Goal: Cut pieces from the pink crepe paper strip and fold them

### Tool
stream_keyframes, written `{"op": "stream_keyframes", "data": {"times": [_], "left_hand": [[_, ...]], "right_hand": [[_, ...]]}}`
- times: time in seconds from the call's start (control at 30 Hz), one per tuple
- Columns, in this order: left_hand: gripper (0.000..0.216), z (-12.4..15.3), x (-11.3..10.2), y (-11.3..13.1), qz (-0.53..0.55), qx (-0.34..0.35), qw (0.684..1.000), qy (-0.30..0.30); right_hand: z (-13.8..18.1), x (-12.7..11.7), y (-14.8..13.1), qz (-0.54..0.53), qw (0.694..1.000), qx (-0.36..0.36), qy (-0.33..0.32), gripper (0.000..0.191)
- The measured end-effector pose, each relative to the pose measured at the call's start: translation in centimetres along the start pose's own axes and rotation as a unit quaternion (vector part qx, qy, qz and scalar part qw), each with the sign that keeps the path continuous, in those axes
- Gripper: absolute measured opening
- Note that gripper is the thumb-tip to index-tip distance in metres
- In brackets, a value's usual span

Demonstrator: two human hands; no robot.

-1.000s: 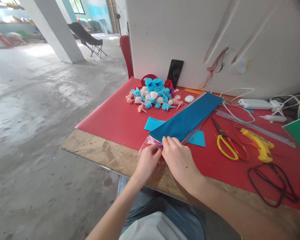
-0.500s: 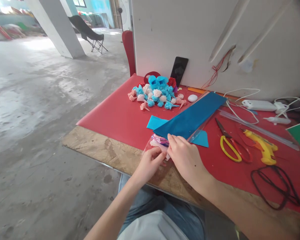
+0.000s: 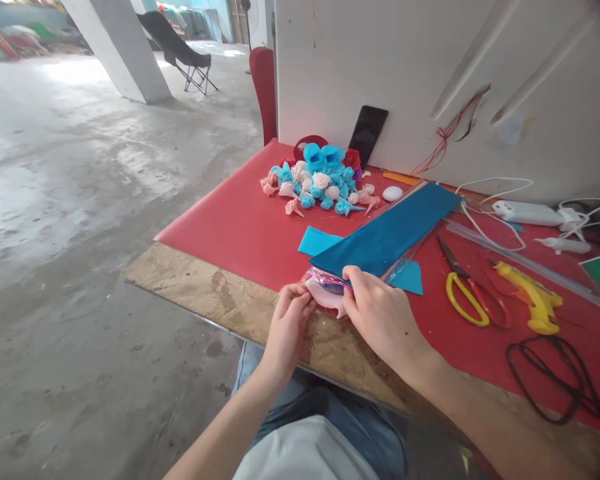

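Observation:
A long blue sheet of paper (image 3: pixel 390 232) lies on a clear plastic sleeve across the red table cover (image 3: pixel 240 230). At its near end pink and white paper sheets (image 3: pixel 325 292) stick out of the sleeve. My left hand (image 3: pixel 289 327) pinches the left edge of those pink sheets. My right hand (image 3: pixel 383 319) is closed on their right side, fingertips at the blue sheet's near edge. A small light-blue piece (image 3: pixel 317 240) lies under the blue sheet.
A heap of small blue, pink and white paper flowers (image 3: pixel 320 183) sits at the back with a phone (image 3: pixel 367 133) leaning on the wall. Yellow-handled scissors (image 3: pixel 460 293), a yellow glue gun (image 3: pixel 530 297), black cord (image 3: pixel 550 373) and white cables (image 3: pixel 525 212) lie to the right.
My hands have drawn the pink sheets a little farther out of the sleeve, with the left hand shifting leftwards along their edge.

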State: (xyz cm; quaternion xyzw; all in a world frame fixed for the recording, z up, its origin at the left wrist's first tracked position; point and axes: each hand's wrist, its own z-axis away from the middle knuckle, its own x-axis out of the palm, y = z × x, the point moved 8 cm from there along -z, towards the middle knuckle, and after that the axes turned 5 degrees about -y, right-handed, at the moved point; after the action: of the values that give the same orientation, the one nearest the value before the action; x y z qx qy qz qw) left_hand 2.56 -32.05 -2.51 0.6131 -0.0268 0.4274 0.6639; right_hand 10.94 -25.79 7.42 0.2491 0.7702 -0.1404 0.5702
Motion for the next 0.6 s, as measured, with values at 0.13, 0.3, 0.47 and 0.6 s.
{"op": "stream_keyframes", "data": {"times": [0.13,0.3,0.47,0.6], "left_hand": [[0.024,0.3,-0.6,-0.2,0.052,-0.037,0.997,0.038],[0.019,0.5,-0.2,-0.4,0.091,-0.099,0.991,-0.004],[0.015,0.1,0.9,-0.6,0.12,-0.143,0.981,-0.05],[0.01,-0.1,2.7,-0.9,0.031,-0.194,0.971,-0.137]], "right_hand": [[0.0,0.3,0.2,-0.005,1.0,0.006,-0.018,0.015],[0.1,0.4,0.1,-0.006,1.0,0.0,-0.017,0.013],[0.1,0.1,0.0,0.011,1.0,-0.002,0.015,0.01],[0.0,0.1,-0.2,0.019,1.0,-0.011,0.022,0.027]]}}
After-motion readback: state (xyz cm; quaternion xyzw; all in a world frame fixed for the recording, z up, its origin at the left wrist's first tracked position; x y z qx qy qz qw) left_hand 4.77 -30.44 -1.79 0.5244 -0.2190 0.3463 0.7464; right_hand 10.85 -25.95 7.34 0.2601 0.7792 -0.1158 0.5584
